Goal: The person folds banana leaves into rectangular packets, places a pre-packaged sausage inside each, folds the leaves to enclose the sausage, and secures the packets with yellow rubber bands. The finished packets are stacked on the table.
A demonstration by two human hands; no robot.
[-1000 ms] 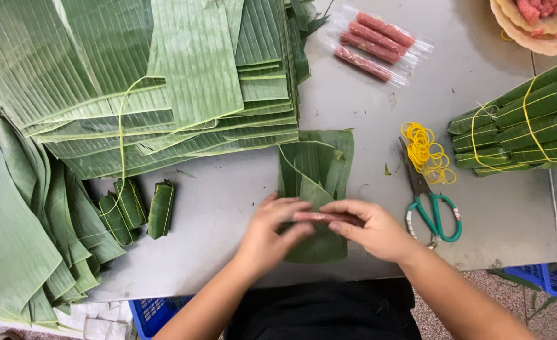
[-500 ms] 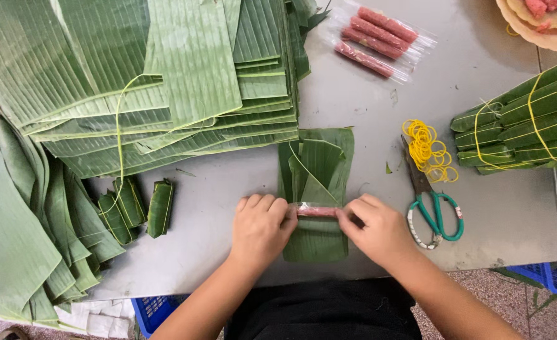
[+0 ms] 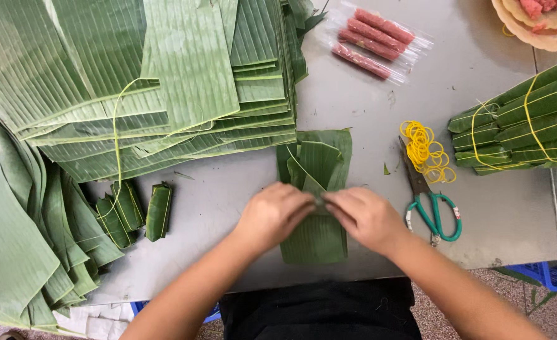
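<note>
My left hand point(image 3: 273, 215) and my right hand point(image 3: 365, 217) meet over a cut banana leaf point(image 3: 316, 189) lying on the grey table point(image 3: 511, 214). Both hands pinch the leaf's folded middle, fingertips touching. The pink sausage stick seen earlier is hidden under the fold and my fingers. The leaf's far end stands up in loose folds, and its near end lies flat toward the table edge.
A big stack of banana leaves point(image 3: 140, 82) fills the far left. Small wrapped leaf parcels point(image 3: 133, 213) lie at left. Green-handled scissors point(image 3: 431, 204) and yellow rubber bands point(image 3: 424, 150) sit at right, tied leaf bundles point(image 3: 524, 123) beyond. Plastic-wrapped pink sausages point(image 3: 374, 39) lie far.
The pink stick between my hands has been covered by the leaf. My hands moved together until the fingertips met over the fold.
</note>
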